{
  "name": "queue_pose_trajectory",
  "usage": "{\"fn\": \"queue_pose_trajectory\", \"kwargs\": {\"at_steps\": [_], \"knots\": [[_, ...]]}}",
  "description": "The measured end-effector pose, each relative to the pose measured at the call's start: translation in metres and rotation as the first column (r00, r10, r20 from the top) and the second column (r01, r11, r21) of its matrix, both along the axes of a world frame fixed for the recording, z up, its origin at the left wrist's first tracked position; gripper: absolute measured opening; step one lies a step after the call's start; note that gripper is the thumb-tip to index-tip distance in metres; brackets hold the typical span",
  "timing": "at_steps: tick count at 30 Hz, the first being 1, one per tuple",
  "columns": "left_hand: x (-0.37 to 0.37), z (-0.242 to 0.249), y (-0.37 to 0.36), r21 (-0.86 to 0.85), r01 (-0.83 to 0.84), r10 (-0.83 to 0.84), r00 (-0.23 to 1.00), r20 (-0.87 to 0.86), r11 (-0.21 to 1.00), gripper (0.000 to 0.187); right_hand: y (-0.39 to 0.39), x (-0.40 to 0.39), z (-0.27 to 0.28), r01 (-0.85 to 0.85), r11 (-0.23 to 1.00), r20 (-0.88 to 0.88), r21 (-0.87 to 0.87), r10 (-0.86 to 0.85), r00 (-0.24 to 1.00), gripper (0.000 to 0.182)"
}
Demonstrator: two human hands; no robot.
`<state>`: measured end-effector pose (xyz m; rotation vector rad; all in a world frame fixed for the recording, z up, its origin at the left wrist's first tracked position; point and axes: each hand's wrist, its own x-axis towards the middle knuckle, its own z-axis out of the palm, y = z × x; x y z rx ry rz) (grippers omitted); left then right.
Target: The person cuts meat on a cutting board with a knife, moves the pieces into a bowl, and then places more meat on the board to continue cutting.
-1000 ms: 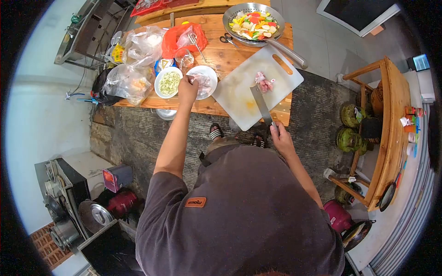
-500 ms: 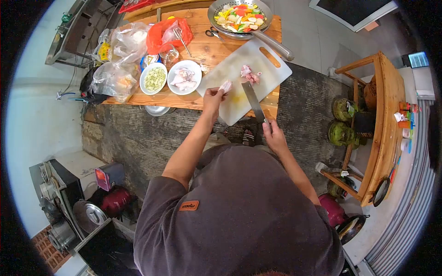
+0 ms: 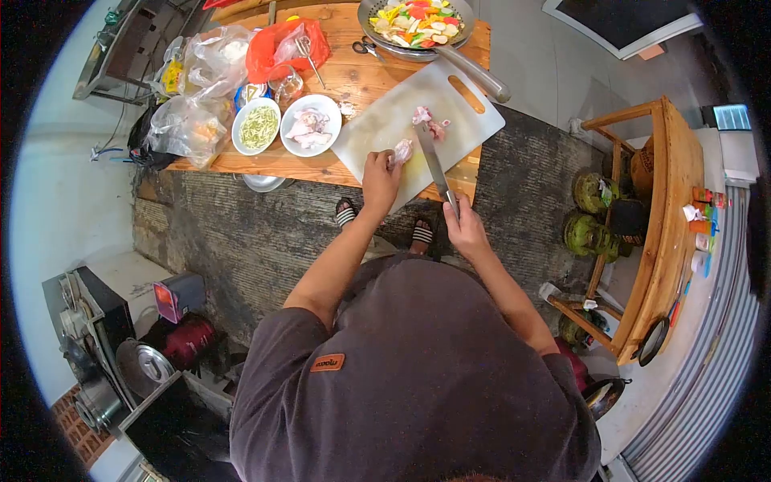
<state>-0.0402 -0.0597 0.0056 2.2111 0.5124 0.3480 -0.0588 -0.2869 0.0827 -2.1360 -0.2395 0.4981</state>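
My left hand has its fingers closed on a piece of raw meat, pale pink, at the near left part of the white cutting board. A long kitchen knife is gripped by its handle in my right hand. Its blade slants across the board, and the tip reaches the small cut meat pieces near the middle. Left of the board stands a white bowl with more raw meat. Beside that is another white bowl holding pale green shreds.
Behind the board sits a perforated pan of cut vegetables, its handle overhanging the board's far corner. Scissors, a whisk, a red plastic bag and clear bags lie on the wooden table. A wooden rack stands right.
My left hand has lowered the meat piece to the board and moved slightly right. The knife tip has shifted up among the cut pieces. The view has moved a little.
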Motion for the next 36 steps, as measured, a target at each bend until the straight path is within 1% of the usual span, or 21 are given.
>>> {"fn": "queue_pose_trajectory", "kwargs": {"at_steps": [2, 4, 6, 7, 9, 10, 12, 14, 16, 18, 19, 21, 22, 24, 28, 30, 32, 34, 36], "knots": [[0.002, -0.004, 0.001, -0.01, -0.004, 0.004, 1.0, 0.019, 1.0, 0.027, 0.008, 0.003, -0.002, -0.017, 0.999, 0.011, -0.028, 0.017, 1.0, 0.041], [0.003, -0.005, 0.002, -0.091, -0.026, 0.026, 1.0, -0.006, 0.996, 0.028, 0.016, 0.006, -0.004, -0.037, 0.998, 0.023, -0.058, 0.038, 0.999, 0.041], [0.001, -0.005, 0.002, -0.109, -0.036, 0.036, 0.999, 0.004, 0.993, 0.027, 0.026, 0.006, -0.008, -0.052, 0.997, 0.098, -0.053, 0.057, 0.994, 0.041], [0.001, -0.003, 0.002, -0.124, -0.038, 0.04, 0.999, 0.014, 0.992, 0.026, 0.031, 0.008, -0.008, -0.058, 0.997, 0.098, -0.055, 0.063, 0.993, 0.041], [0.0, -0.006, 0.003, -0.102, -0.035, 0.037, 0.999, 0.027, 0.994, 0.026, 0.042, 0.01, -0.009, -0.078, 0.997, 0.227, 0.007, 0.074, 0.971, 0.042], [-0.001, -0.008, 0.004, -0.076, -0.026, 0.029, 0.999, 0.039, 0.997, 0.026, 0.045, 0.011, -0.01, -0.081, 0.997, 0.226, 0.004, 0.078, 0.971, 0.042], [-0.002, -0.009, 0.003, -0.083, -0.031, 0.034, 0.999, 0.04, 0.996, 0.026, 0.051, 0.015, -0.016, -0.095, 0.995, 0.179, -0.014, 0.096, 0.979, 0.043], [-0.001, -0.008, 0.003, -0.09, -0.038, 0.042, 0.998, 0.042, 0.995, 0.026, 0.053, 0.019, -0.029, -0.107, 0.994, 0.188, -0.026, 0.11, 0.976, 0.043], [0.0, -0.013, 0.004, -0.006, -0.03, 0.03, 0.997, 0.073, 1.0, 0.025, 0.056, 0.018, -0.026, -0.118, 0.992, 0.194, -0.039, 0.123, 0.973, 0.043], [0.0, -0.013, 0.004, 0.009, -0.034, 0.034, 0.997, 0.064, 0.999, 0.025, 0.058, 0.02, -0.02, -0.127, 0.981, 0.088, -0.146, 0.141, 0.986, 0.038], [0.0, -0.012, 0.004, 0.027, -0.034, 0.033, 0.998, 0.055, 0.999, 0.024, 0.059, 0.02, -0.02, -0.129, 0.98, 0.089, -0.15, 0.144, 0.986, 0.038], [0.0, -0.01, 0.005, 0.03, -0.023, 0.021, 0.999, 0.044, 0.999, 0.024, 0.059, 0.02, -0.023, -0.118, 0.989, 0.165, -0.092, 0.132, 0.977, 0.044], [0.001, -0.01, 0.006, 0.037, -0.009, 0.008, 0.999, 0.033, 0.999, 0.023, 0.059, 0.02, -0.025, -0.119, 0.988, 0.167, -0.095, 0.133, 0.977, 0.044], [0.002, -0.01, 0.005, 0.045, -0.024, 0.022, 0.999, 0.039, 0.999, 0.021, 0.061, 0.019, -0.027, -0.08, 0.995, 0.211, -0.057, 0.09, 0.973, 0.044], [0.002, -0.008, 0.004, 0.042, -0.04, 0.037, 0.997, 0.066, 0.998, 0.02, 0.062, 0.021, -0.03, -0.106, 0.989, 0.156, -0.1, 0.12, 0.98, 0.044], [0.002, -0.006, 0.003, 0.046, -0.044, 0.041, 0.998, 0.052, 0.998, 0.02, 0.064, 0.021, -0.032, -0.112, 0.984, 0.166, -0.141, 0.135, 0.977, 0.038], [0.0, -0.005, 0.003, 0.051, -0.053, 0.051, 0.998, 0.037, 0.997, 0.02, 0.065, 0.021, -0.033, -0.112, 0.981, 0.175, -0.157, 0.139, 0.975, 0.038], [0.001, -0.007, 0.004, 0.061, -0.053, 0.049, 0.997, 0.058, 0.997, 0.02, 0.066, 0.021, -0.033, -0.108, 0.979, 0.189, -0.173, 0.14, 0.972, 0.038], [0.001, -0.008, 0.003, 0.054, -0.055, 0.052, 0.997, 0.049, 0.997, 0.02, 0.065, 0.023, -0.031, -0.114, 0.98, 0.137, -0.163, 0.137, 0.981, 0.044]]}}
